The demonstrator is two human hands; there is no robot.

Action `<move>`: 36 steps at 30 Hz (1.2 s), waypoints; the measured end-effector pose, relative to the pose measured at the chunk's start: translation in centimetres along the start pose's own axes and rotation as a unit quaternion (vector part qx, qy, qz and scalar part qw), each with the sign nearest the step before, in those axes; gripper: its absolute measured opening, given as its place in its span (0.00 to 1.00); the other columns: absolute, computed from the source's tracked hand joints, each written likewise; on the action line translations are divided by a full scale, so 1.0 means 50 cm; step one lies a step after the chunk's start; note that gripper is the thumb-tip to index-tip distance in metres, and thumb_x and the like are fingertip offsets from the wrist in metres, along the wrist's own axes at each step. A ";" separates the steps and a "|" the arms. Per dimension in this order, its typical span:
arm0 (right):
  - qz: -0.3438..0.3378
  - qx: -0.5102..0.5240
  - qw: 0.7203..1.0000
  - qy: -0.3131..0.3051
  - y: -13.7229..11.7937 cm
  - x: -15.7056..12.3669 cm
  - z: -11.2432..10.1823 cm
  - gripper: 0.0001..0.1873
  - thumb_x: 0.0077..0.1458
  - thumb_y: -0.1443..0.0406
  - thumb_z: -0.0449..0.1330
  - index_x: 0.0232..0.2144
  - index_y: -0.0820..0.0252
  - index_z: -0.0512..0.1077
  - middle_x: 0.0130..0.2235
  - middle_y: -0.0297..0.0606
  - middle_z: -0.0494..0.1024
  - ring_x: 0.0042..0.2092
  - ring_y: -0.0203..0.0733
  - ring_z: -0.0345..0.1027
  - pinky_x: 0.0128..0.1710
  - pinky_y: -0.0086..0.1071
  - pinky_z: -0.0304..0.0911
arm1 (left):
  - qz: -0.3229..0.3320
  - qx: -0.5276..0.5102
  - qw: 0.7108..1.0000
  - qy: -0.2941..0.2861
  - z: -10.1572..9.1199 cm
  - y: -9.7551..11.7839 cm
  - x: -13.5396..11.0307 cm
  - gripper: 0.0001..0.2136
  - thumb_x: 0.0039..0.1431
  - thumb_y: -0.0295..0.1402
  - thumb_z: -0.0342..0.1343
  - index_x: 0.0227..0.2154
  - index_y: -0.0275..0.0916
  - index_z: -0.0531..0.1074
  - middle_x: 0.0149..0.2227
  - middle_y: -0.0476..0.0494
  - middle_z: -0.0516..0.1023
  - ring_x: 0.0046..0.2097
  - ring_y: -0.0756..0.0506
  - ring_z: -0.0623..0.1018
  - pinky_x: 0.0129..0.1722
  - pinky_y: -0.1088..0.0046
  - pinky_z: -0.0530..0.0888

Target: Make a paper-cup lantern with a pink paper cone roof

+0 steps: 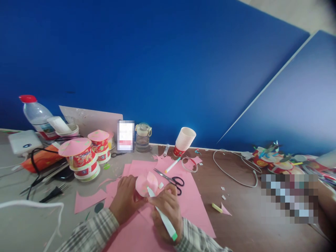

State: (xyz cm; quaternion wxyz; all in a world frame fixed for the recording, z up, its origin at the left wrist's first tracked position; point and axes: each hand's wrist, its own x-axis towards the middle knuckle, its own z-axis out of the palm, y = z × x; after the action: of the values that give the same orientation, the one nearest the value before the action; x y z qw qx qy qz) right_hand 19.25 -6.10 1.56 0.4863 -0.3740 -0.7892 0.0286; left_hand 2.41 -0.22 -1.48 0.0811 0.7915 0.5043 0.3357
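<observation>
My left hand (127,197) is closed at the left edge of a round pink paper piece (142,184), which has a cut flap standing up on its right. A little red shows beneath the paper, mostly hidden by my fingers. In my right hand (169,206) is a white marker (166,221) with a green end, its other end touching or close to the paper's lower right. Under both hands lie large pink paper sheets (193,206). Scissors (174,182) with black handles rest on them, and a second marker (172,165) lies behind.
Stacked paper cups (185,138) stand at the back beside a lidded jar (143,138). To the left are red cups with pink cone tops (76,147), a plastic bottle (38,117) and black cables. At right lies a white cable (236,182); another person's arm (327,203) reaches in.
</observation>
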 end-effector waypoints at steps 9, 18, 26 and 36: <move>0.000 0.000 1.000 0.020 -0.004 0.006 -0.003 0.09 0.51 0.68 0.52 0.35 0.55 0.70 0.24 0.29 0.74 0.23 0.38 0.66 0.37 0.40 0.57 | 0.003 0.007 1.000 -0.005 -0.002 0.001 0.001 0.14 0.35 0.42 0.57 0.27 0.46 0.64 0.26 0.53 0.67 0.30 0.43 0.68 0.30 0.63 0.66; 0.008 -0.006 1.000 0.024 -0.005 0.006 -0.003 0.07 0.52 0.67 0.52 0.33 0.57 0.69 0.24 0.29 0.73 0.23 0.36 0.65 0.36 0.38 0.56 | 0.000 0.009 1.000 -0.008 -0.001 0.002 0.000 0.20 0.30 0.49 0.60 0.27 0.45 0.64 0.25 0.54 0.66 0.30 0.43 0.67 0.31 0.62 0.66; 0.007 -0.008 1.000 0.026 -0.008 0.006 -0.001 0.06 0.53 0.67 0.52 0.32 0.57 0.69 0.23 0.28 0.72 0.23 0.36 0.64 0.36 0.37 0.56 | 0.005 0.009 1.000 -0.007 -0.001 0.002 0.000 0.20 0.30 0.49 0.59 0.27 0.45 0.64 0.26 0.54 0.66 0.30 0.43 0.67 0.32 0.61 0.66; 0.010 -0.003 1.000 0.014 -0.006 0.007 -0.005 0.07 0.53 0.66 0.52 0.33 0.57 0.69 0.23 0.28 0.71 0.23 0.36 0.64 0.37 0.38 0.56 | 0.009 0.012 1.000 0.000 0.000 -0.001 0.000 0.16 0.33 0.46 0.58 0.25 0.45 0.64 0.25 0.53 0.66 0.29 0.43 0.67 0.30 0.63 0.66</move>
State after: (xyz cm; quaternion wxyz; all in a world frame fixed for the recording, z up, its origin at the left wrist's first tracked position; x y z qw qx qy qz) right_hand 19.18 -6.17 2.08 0.4961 -0.3837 -0.7784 0.0260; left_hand 2.37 -0.18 -1.52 0.0686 0.7969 0.5016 0.3297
